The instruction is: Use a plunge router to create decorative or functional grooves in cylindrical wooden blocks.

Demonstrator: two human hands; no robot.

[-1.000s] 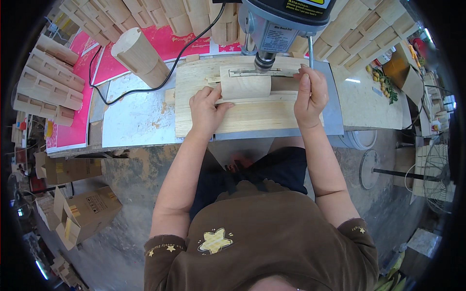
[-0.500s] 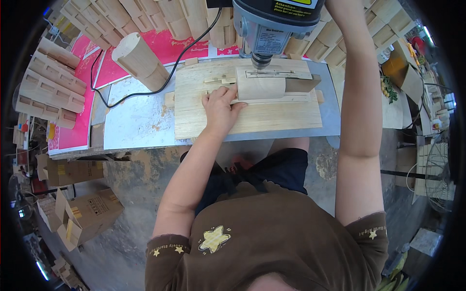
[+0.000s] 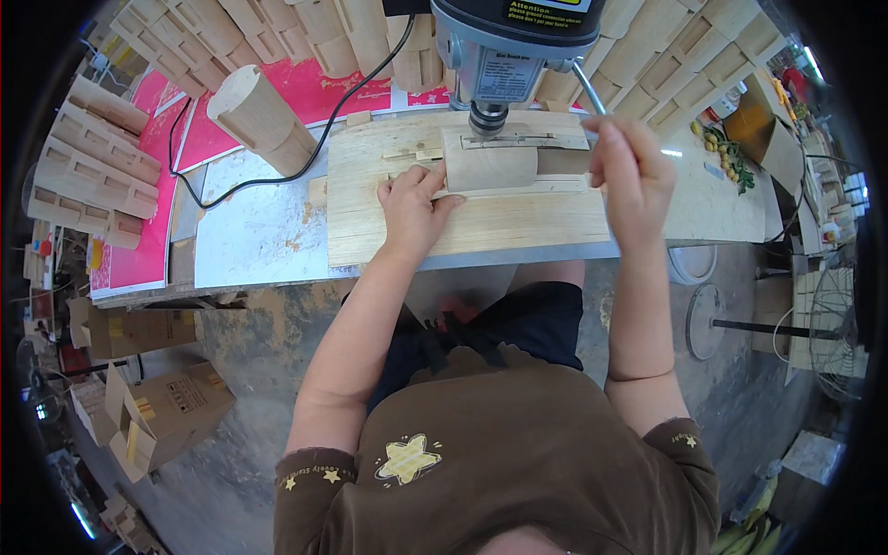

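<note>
I have the left hand (image 3: 413, 208) just above the middle of the frame, its forearm slanting up to the right from the lower left; the fingers bend against the left end of a pale wooden block (image 3: 492, 171), thumb pointing right by its near edge, and I cannot tell whether they grip or only press. The right hand (image 3: 634, 171), in the upper right half on a nearly upright forearm, has its fingers curled around the low end of a steel lever (image 3: 589, 88).

At the top middle I see the drill press head (image 3: 513, 72), its chuck (image 3: 487, 120) hanging in front of part of the block's far edge. A black power cable (image 3: 326, 136) arches through the upper left, past a standing wooden cylinder (image 3: 259, 120); stacked recessed wood pieces (image 3: 92, 166) fill the far upper left.

The block lies on its side on a wooden board (image 3: 370, 227), slightly right of centre in the upper half, long axis running left to right across the frame, left end toward the left hand
</note>
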